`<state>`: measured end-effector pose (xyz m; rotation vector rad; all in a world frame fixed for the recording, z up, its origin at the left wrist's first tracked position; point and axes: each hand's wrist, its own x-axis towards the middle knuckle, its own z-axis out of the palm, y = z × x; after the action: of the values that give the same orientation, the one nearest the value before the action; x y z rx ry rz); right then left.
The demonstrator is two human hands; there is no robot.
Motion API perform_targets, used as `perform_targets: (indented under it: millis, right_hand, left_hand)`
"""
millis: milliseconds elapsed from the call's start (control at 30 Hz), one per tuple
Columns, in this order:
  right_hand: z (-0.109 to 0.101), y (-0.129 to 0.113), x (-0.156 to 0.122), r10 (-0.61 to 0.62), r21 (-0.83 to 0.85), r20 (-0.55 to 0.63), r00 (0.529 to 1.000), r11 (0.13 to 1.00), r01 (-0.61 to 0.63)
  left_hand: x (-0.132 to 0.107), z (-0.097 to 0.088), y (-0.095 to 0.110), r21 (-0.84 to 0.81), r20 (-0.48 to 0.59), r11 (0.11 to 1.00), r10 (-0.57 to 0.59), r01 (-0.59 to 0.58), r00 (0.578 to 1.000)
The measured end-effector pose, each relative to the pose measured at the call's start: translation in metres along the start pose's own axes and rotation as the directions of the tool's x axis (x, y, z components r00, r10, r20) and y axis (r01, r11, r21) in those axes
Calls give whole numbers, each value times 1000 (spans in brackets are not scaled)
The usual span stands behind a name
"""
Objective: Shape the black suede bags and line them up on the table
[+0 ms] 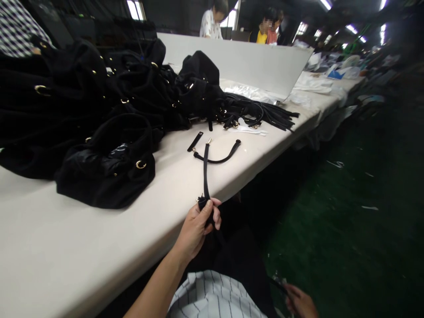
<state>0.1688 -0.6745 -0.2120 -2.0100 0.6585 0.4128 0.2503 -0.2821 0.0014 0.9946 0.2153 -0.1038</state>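
Note:
My left hand (201, 221) is closed at the table's near edge, thumb on top, around a black strap (206, 172). The strap runs up from the fingers onto the table and ends in a gold-coloured clasp; a small gold buckle shows beside the thumb. Low at the right, past the table edge, my right hand (300, 302) is partly cut off by the frame. Its fingers are closed on a dark strap end (280, 286) with something shiny near it, too dim to make out. A curved black strap (223, 160) and a short black tab (195, 141) lie beyond my left hand.
Black bags (106, 163) with gold rings are heaped on the left of the pale table (159, 221). Behind lie a bundle of black straps (274, 115) and white strips (250, 129). A white board (238, 62) stands across the table; people are beyond it. Green floor (338, 229) lies right.

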Motion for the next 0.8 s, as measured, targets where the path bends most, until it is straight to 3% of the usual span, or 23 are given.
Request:
perform_targets:
  millis: [67,133,200,300,467,567,633,700,800]
  right_hand:
    - [11,-36,9,12,169,65,998,985,-23]
    - [17,-82,11,-83,346,114,990,937,38]
    - [17,-123,10,-192,378,122,974,916,133]
    - [16,-154,16,-308,131,137,941,948,291]
    - [30,-147,24,-304,-261,185,935,902,345]
    - [39,-151,6,-283,-535,224,933,764,361]
    - [43,-166,-13,-345,-580,264,901,690,434]
    - [49,-189,-33,-460,-428,306,833,716,552]
    - [64,-222,-60,-557,65,466,687,796,602]
  left_hand:
    - [-4,-1,0,55,-6,998,-4,5,1000]
    - [-9,-3,1,111,-22,994,4,-1,1000]
    - [-13,-5,1,157,-40,988,20,-14,999]
    - [-15,-6,0,213,-32,977,19,-12,999]
    - [-8,-5,0,242,22,970,-22,16,1000]
    - [-2,-4,4,258,37,966,-25,14,999]
    - [0,-4,6,271,34,962,-35,25,999]
    - [2,-3,8,277,37,960,-49,37,998]
    - [3,-1,10,264,50,964,-50,35,997]
